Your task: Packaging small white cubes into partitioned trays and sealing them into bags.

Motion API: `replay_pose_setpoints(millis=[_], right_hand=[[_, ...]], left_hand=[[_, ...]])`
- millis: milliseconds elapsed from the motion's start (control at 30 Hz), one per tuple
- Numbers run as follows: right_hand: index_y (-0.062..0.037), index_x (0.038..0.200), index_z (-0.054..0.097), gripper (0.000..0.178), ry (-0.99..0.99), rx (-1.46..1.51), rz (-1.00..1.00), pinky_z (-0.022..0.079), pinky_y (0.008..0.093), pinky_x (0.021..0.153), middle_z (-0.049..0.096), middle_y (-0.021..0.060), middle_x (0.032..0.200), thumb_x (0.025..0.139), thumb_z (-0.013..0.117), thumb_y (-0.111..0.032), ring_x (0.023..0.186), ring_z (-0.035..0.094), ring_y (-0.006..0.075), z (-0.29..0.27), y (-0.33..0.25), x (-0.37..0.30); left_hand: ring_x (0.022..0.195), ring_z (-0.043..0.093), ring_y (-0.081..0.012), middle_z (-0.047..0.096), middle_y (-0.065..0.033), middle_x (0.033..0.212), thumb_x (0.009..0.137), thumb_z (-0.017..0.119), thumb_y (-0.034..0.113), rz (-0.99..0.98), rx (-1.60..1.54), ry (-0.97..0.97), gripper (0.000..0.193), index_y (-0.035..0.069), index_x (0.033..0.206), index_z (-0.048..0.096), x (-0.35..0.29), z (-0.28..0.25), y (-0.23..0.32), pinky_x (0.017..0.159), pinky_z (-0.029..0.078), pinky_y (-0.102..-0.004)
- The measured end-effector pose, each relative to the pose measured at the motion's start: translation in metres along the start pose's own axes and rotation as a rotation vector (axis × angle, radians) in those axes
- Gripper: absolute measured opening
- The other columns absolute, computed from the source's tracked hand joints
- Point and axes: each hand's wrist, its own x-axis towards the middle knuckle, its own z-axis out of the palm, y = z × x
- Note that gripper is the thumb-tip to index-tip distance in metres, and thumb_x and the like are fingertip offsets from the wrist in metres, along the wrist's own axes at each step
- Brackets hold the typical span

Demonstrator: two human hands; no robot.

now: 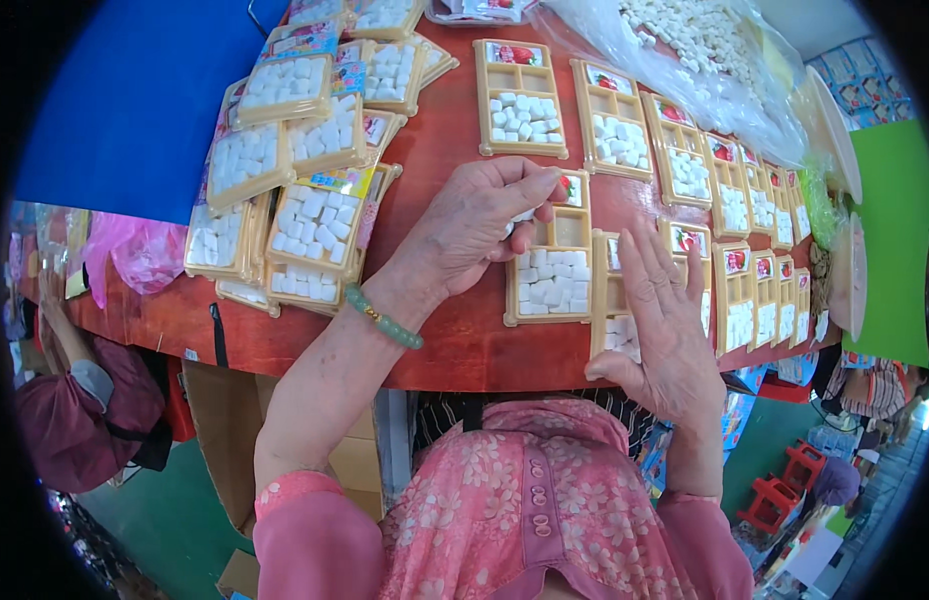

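My left hand [485,220], with a green bead bracelet [385,317] on its wrist, hovers over a cream plastic tray [582,222]. Thumb and fingertips are drawn together beside a strawberry picture at the tray's top; whatever they pinch is hidden or too small to name. Small white marshmallow-like pieces [553,283] fill the tray's lower compartment, below smaller compartments. With fingers spread, my right hand [665,320] lies over the neighbouring tray [603,275] and covers much of it. White pieces show below its thumb.
Similar part-filled trays [618,130] stand in two rows toward the right. Stacked packs of white pieces [315,225] crowd the table's left. Loose white pieces [690,35] lie on clear plastic at the far right. The red table's [455,370] front edge runs before me.
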Motion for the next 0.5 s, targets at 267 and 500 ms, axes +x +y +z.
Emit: replay_pose_setpoints(millis=[267,500], right_hand=[[-0.0024,0.151,0.029,0.102,-0.098,-0.119,-0.037,0.004,0.0614,0.117,0.03,0.0181,0.156,0.078,0.06,-0.066,0.147,0.026,0.032,0.015,-0.019,-0.01],[-0.0024,0.148,0.034,0.098,-0.124,-0.104,-0.081,0.006,0.0608,0.118,0.034,0.0115,0.156,0.077,0.063,-0.063,0.145,0.031,0.0258,0.031,-0.021,-0.008]], left_hand=[[0.054,0.052,-0.0013,0.06,0.0007,0.082,0.098,0.061,0.026,0.012,0.003,-0.001,0.024,0.003,0.103,0.064,0.001,-0.003,0.0,0.04,0.031,-0.0115],[0.054,0.051,-0.0011,0.061,0.0007,0.082,0.098,0.061,0.026,-0.009,-0.004,0.014,0.024,0.003,0.103,0.064,0.002,-0.005,-0.001,0.041,0.031,-0.0113]])
